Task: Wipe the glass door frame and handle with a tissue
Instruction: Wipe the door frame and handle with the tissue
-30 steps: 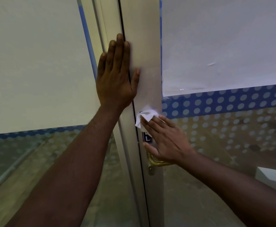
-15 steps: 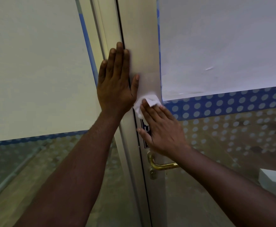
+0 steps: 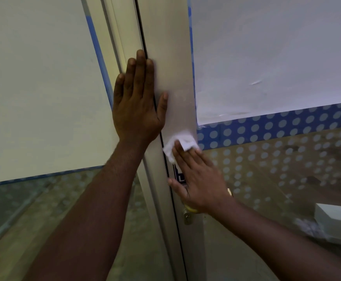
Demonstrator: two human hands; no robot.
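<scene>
We press our right hand, fingers straight, flat onto the white tissue against the door frame; the brass handle sits just under our wrist. Our left hand lies flat and open just above-left, straddling the frame's dark seam. Bare frame runs upward.

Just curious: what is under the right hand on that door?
Under the right hand a white tissue is pressed flat to the door frame. The hand also partly covers a dark sticker and most of the brass handle.
</scene>
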